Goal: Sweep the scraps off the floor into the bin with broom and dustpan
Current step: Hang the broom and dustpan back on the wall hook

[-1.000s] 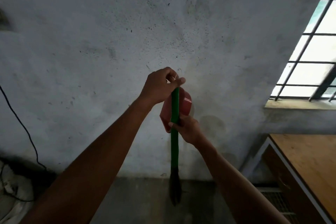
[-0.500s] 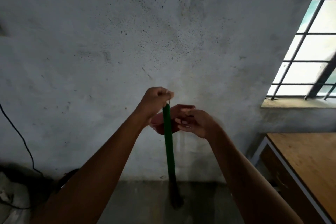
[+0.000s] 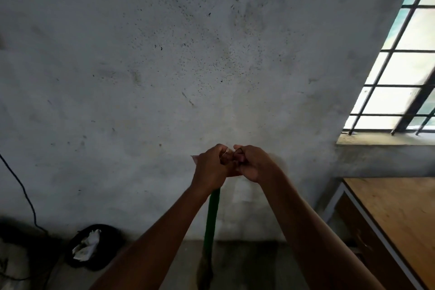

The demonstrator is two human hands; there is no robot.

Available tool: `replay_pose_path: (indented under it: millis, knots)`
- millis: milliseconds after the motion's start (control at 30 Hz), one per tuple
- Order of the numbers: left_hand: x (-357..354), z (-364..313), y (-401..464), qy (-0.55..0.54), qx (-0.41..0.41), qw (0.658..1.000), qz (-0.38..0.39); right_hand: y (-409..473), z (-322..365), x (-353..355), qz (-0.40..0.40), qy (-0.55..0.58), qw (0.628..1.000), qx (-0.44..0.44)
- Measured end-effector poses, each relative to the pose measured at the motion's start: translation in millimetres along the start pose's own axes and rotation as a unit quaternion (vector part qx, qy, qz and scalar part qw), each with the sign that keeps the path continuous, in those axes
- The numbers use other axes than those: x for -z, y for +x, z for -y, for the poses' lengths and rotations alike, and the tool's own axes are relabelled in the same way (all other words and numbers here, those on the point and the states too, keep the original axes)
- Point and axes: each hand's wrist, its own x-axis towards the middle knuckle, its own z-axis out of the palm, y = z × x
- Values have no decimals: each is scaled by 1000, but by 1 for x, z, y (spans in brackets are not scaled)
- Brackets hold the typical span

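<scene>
Head view: both hands meet in front of a speckled grey wall [image 3: 164, 66], just below the middle of the picture. The left hand [image 3: 210, 168] has its fingers curled round the top of the green broom [image 3: 211, 216], whose handle hangs straight down toward six o'clock and ends in a dark brush head at the floor [image 3: 254, 263]. The right hand [image 3: 253, 163] sits just beside the left, touching it, fingers curled tight on something reddish between the two hands. That is probably the dustpan [image 3: 231, 173], though only a sliver of it and a pale corner at the left hand's nine o'clock side show. A thin thread or loop seems to be pinched at the knuckles; it is too small to be sure.

At about seven o'clock, against the foot of the wall, stands a dark bin [image 3: 94, 246] with crumpled white paper in it. A black cable [image 3: 21, 186] trails down the wall at nine o'clock. At four o'clock is a wooden surface [image 3: 397, 214], and a barred window [image 3: 400, 73] fills two o'clock.

The risk here is in the crowded grip: with both hands bunched at the handle's top, the broom could swing or slip free and drop, or the dustpan could fall if the right hand loosens.
</scene>
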Motion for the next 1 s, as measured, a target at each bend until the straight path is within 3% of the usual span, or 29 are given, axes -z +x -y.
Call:
replay_pose_path:
  millis: [167,267,367,433,567,667,833,1000]
  knots:
    - [4,-2,8,-1,11,1000,-4,-1,1,5,37,-47,998,8]
    - [10,-5,15,-26,8,1000,-11,-4,2,17,37,-198,979,-2]
    - [16,-10,25,-36,-8,999,-8,-5,12,22,-14,-451,887,96]
    - [17,-15,33,-39,-17,999,-7,-5,20,23,-10,-507,847,158]
    - [18,-29,47,-50,-34,998,9,-9,35,29,32,-419,879,224]
    - [18,-40,55,-55,-53,997,17,-14,44,37,31,-432,848,305]
    - [15,-54,67,-81,-65,995,11,-18,67,49,68,-291,902,312]
    - [6,-62,72,-102,-51,993,15,-16,90,63,93,-244,908,328]
